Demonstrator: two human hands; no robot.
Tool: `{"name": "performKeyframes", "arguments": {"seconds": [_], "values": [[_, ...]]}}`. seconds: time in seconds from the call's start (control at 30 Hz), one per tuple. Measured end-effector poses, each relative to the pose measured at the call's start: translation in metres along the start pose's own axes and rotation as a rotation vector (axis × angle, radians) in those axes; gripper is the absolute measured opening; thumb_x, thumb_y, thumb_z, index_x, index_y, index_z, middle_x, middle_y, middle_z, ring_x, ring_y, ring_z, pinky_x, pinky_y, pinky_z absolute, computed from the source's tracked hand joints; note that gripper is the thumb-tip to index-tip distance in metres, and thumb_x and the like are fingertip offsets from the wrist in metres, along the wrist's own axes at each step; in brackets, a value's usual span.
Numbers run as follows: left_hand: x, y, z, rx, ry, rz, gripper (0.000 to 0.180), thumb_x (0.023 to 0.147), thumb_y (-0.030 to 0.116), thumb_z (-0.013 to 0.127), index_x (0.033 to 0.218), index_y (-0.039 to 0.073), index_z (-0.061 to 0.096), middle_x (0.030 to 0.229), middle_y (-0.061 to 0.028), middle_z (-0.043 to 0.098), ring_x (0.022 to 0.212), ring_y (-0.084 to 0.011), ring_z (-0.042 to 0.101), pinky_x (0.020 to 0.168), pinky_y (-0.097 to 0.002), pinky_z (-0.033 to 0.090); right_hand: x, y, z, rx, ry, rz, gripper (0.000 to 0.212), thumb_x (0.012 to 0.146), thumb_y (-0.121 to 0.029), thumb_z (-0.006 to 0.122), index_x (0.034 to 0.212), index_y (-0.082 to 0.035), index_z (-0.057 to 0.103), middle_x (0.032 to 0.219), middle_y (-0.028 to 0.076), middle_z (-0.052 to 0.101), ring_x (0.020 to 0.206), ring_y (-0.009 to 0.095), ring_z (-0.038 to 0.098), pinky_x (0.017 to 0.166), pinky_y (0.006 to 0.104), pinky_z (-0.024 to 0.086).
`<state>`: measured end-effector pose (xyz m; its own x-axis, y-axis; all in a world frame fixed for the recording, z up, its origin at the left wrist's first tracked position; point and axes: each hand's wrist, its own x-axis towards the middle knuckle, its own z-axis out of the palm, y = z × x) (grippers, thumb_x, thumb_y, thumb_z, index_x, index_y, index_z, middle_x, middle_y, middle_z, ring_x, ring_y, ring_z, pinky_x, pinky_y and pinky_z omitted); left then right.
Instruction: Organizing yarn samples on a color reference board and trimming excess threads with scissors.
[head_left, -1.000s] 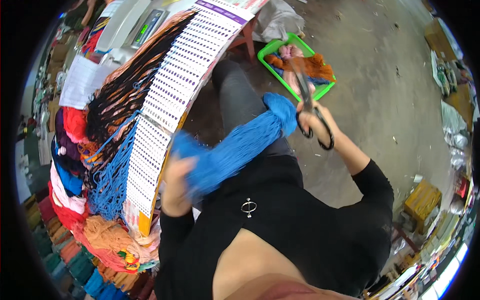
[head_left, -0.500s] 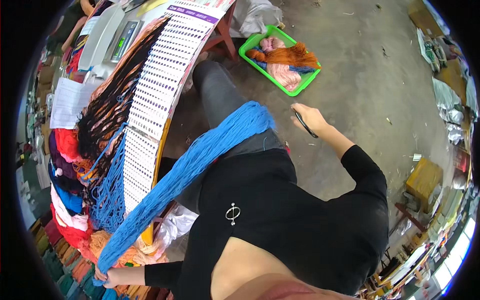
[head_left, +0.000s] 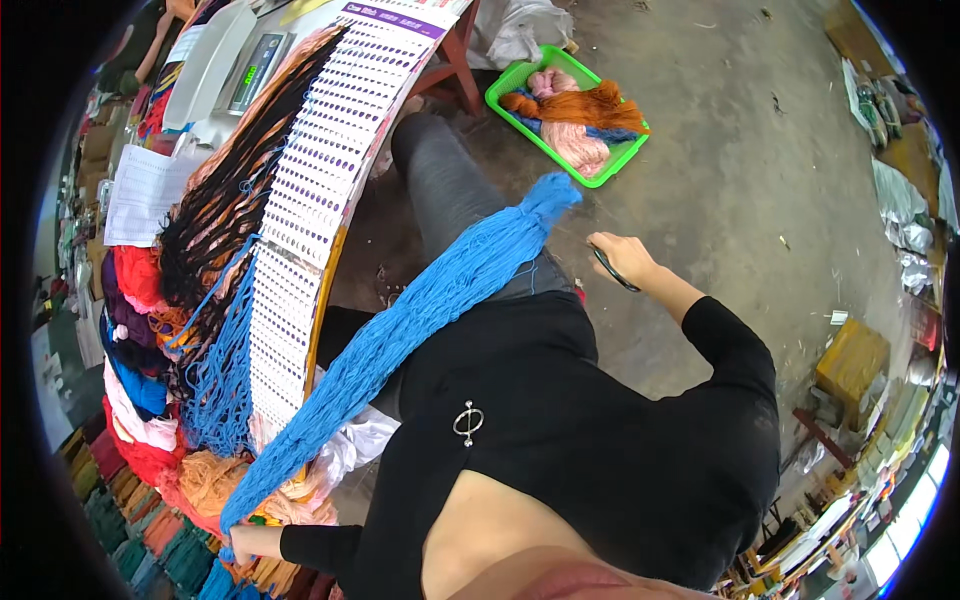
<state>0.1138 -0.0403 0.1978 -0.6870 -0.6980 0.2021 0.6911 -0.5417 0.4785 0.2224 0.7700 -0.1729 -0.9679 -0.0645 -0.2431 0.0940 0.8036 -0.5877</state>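
A long hank of blue yarn (head_left: 400, 325) stretches diagonally across my lap. My left hand (head_left: 254, 544) grips its lower end, at the lower left. The far end of the hank spreads loose over my knee, with a stray strand hanging there. To the right of that end is my right hand (head_left: 632, 258), closed around a pair of scissors (head_left: 612, 272). Their black handle loop shows below the fingers; the thin blades are barely visible. The scissors are apart from the yarn.
A white colour-chart board (head_left: 310, 200) covers the table edge at left, with black, peach and blue strands (head_left: 222, 395) beside it. Farther back stand a digital scale (head_left: 258, 72) and another person's arm (head_left: 155, 48). A green basket (head_left: 598, 182) of yarn hanks sits on the floor.
The blue hank's far end has swung up and right, its tip now bunched and flaring. My left hand has shifted slightly right. My right hand has dropped a little, still holding the scissors.
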Motion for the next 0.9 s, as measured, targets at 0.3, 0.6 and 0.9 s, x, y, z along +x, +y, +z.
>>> {"name": "performKeyframes", "arguments": {"seconds": [0.3,0.6,0.9], "values": [[0.003,-0.02,-0.002,-0.008,-0.019,-0.125,0.021,0.081,0.018,0.044,0.062,0.011,0.042,0.044,0.0012,0.032,0.032,-0.0106,0.033,0.031,-0.024,0.027,-0.013,-0.003,0.003,0.047,0.002,-0.131,0.024,0.076,-0.02,0.056,0.096,-0.009,0.052,0.084,0.012,0.06,0.077,0.034,0.059,0.066,0.0418,0.047],[-0.028,-0.068,0.017,-0.016,-0.01,-0.24,0.023,0.082,0.019,0.045,0.06,0.012,0.041,0.044,0.0016,0.033,0.032,-0.0103,0.033,0.031,-0.0245,0.027,0.01,0.001,-0.028,1.149,0.766,0.357,0.013,0.087,-0.019,0.049,0.089,-0.006,0.049,0.055,-0.003,0.043,0.045,0.007,0.039,0.04,0.0222,0.029],[-0.05,-0.117,0.018,0.206,0.023,-0.137,0.017,0.078,0.012,0.046,0.062,0.011,0.041,0.041,0.0006,0.032,0.03,-0.0097,0.033,0.028,-0.0222,0.025,0.011,-0.016,-0.051,0.21,0.318,0.177,0.014,0.077,-0.016,0.062,0.084,-0.009,0.052,0.069,0.014,0.055,0.061,0.033,0.056,0.056,0.037,0.046]]}}
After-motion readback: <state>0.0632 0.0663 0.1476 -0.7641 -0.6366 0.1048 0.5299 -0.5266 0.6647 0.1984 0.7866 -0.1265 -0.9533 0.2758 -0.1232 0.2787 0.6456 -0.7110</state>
